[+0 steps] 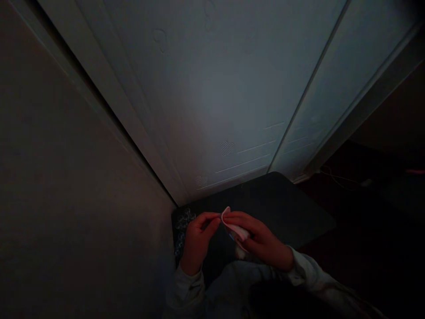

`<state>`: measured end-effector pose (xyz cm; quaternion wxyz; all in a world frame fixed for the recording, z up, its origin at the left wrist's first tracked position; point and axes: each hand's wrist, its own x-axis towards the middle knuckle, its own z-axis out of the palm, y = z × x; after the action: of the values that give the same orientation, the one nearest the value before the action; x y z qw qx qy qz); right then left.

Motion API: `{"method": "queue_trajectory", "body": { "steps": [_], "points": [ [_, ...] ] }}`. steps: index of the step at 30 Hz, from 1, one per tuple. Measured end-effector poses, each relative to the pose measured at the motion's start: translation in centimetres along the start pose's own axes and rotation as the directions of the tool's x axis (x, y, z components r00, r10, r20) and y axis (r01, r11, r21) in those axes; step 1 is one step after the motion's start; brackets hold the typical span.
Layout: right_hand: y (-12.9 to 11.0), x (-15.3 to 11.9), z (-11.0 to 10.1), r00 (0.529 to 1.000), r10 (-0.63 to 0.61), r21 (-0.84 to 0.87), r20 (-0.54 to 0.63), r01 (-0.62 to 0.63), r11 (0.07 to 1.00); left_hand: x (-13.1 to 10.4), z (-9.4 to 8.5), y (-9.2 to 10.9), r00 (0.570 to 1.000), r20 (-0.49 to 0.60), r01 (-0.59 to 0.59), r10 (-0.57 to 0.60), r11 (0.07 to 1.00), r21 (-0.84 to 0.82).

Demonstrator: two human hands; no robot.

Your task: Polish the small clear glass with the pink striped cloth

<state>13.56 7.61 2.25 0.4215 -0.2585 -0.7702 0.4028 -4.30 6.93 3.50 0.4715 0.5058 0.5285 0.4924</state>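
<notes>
A thin, pale pink piece (239,231), bent over like cloth or soft sheet, is held above the dark table. My right hand (260,241) is closed around it, fingers on the far side and thumb nearer me. A small bluish spot shows on its lower edge; what that is I cannot make out. My left hand (199,239) pinches with thumb and forefinger at the piece's left edge. Whether a separate small thing sits in that pinch is too dark to tell. A small pale patch (241,252) shows below the right hand, its kind unclear.
The dark table (285,208) with rounded corners stands against a white panelled door or cabinet front (226,97). Shiny, clear or patterned shapes (182,223) lie along its left edge. A plain wall (83,199) rises close on the left. A thin cable (335,177) runs at the right.
</notes>
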Motion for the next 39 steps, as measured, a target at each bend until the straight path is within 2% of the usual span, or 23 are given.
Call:
{"method": "queue_trajectory", "body": {
  "steps": [11,15,20,25,30,33,37,39],
  "points": [
    [0.6,-0.4,0.2,0.994,0.093,-0.057,-0.053,-0.096,0.994,-0.1,-0.1,-0.2,1.0,-0.011,-0.023,0.023,0.999,-0.037],
    [0.3,-0.2,0.2,0.98,0.189,-0.04,-0.069,-0.192,0.981,-0.2,0.0,-0.1,1.0,0.007,-0.026,0.027,0.996,-0.082],
    [0.1,-0.1,0.3,0.946,0.319,0.059,-0.049,-0.317,0.947,-0.2,-0.1,-0.2,0.998,0.017,-0.051,0.053,0.995,-0.081],
    [0.9,-0.3,0.7,0.902,0.425,0.222,-0.078,-0.4,0.889,-0.3,-0.1,-0.2,0.998,0.006,-0.062,0.063,0.994,-0.091],
    [1.3,-0.2,0.9,0.848,0.526,0.464,-0.062,-0.442,0.768,-0.3,0.1,-0.2,0.998,-0.008,-0.066,0.066,0.991,-0.112],
    [0.8,0.1,0.9,0.845,0.535,0.607,-0.007,-0.422,0.674,-0.4,0.1,-0.2,0.997,0.004,-0.078,0.079,0.99,-0.119],
    [0.1,0.4,0.9,0.837,0.535,0.774,0.115,-0.413,0.48,-0.5,0.1,-0.1,0.995,0.053,-0.073,0.081,0.988,-0.134],
    [-0.2,0.4,1.0,0.837,0.524,0.813,0.157,-0.411,0.412,-0.6,0.0,-0.1,0.993,0.083,-0.074,0.085,0.99,-0.118]
  ]
}}
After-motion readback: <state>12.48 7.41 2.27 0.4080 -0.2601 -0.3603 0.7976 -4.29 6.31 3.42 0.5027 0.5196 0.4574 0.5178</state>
